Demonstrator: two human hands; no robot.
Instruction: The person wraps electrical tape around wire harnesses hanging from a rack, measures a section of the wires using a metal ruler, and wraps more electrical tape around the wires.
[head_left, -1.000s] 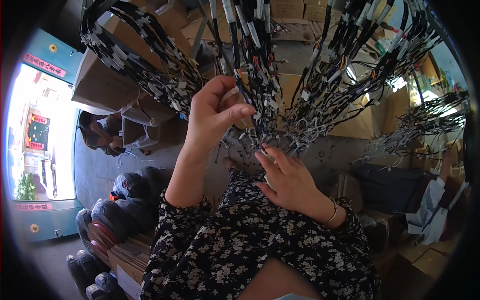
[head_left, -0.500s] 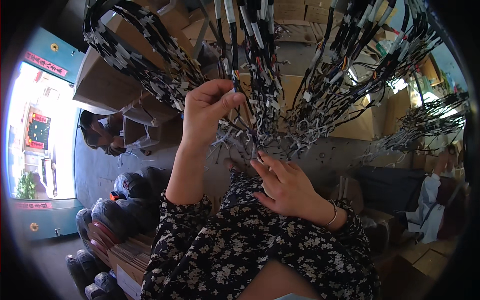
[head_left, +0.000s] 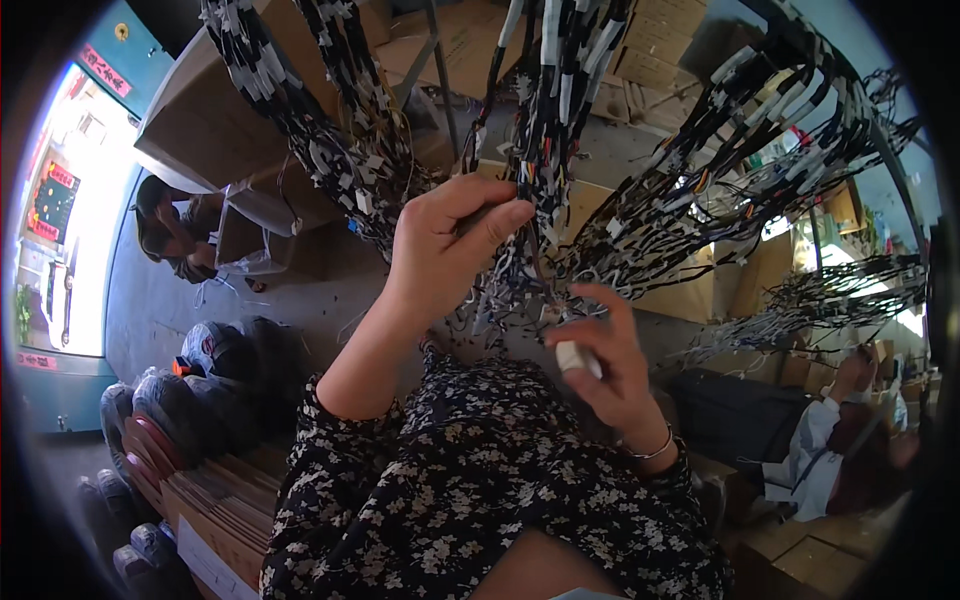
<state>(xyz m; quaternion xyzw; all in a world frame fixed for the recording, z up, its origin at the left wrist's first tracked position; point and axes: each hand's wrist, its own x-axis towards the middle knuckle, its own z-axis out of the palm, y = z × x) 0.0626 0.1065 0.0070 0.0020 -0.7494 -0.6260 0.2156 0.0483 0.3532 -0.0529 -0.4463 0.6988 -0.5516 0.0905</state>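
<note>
In front of me hang black-wrapped wire harnesses [head_left: 553, 50] with white tape bands and many small white connectors at their lower ends. My left hand [head_left: 450, 235] pinches a thin wire strand of the middle bundle between thumb and forefinger. Lower and to the right, my right hand [head_left: 618, 375] is turned with its fingers curled around a small white roll [head_left: 578, 358], which looks like tape. Its forefinger stretches out beside the dangling wire ends [head_left: 500, 295]. The exact spot gripped by the left hand is hidden behind its fingertips.
More harnesses hang at the left [head_left: 265, 75] and right [head_left: 760, 120]. Cardboard boxes [head_left: 185, 120] stand behind. Wrapped dark rolls [head_left: 170, 400] and flattened cardboard [head_left: 215, 490] lie at lower left. One person [head_left: 170, 225] crouches at the left; another person's arm [head_left: 850, 380] shows at the right.
My right hand has pulled away from the wires to the right and turned, bringing the white roll into sight. My left hand still pinches the strand; the whole view has shifted.
</note>
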